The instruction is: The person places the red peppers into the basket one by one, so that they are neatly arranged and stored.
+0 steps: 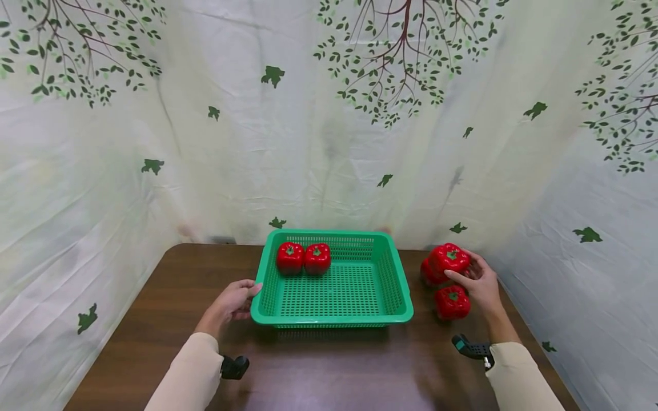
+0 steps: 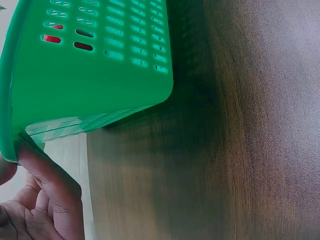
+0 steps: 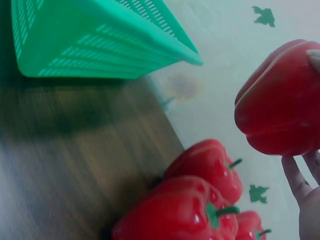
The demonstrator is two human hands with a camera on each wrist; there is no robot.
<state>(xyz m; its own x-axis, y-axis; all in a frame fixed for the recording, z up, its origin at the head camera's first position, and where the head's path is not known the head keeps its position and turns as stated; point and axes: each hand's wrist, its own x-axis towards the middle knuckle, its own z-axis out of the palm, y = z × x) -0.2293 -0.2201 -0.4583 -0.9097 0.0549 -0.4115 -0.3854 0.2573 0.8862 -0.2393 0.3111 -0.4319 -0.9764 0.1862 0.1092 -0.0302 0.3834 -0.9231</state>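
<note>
My left hand point(image 1: 232, 302) pinches the left rim of a green plastic basket point(image 1: 331, 321), thumb on top and fingers beneath. Inside it, two red bell peppers point(image 1: 290, 260) sit side by side at the back left. Over on the right, my right hand point(image 1: 480, 283) grips another red bell pepper point(image 1: 449, 258), which the right wrist view shows raised above the table. Close below it stand more bell peppers: one in front point(image 1: 452, 302) and one partly hidden behind the held pepper point(image 1: 430, 275). The right wrist view shows a third standing pepper point(image 3: 248, 225), mostly covered by its neighbours.
The brown wooden table point(image 1: 329, 371) carries the basket near its back edge. A pale curtain point(image 1: 308, 171) printed with leaves and branches hangs behind and at both sides. Black straps with camera mounts point(image 1: 235, 367) sit at both wrists.
</note>
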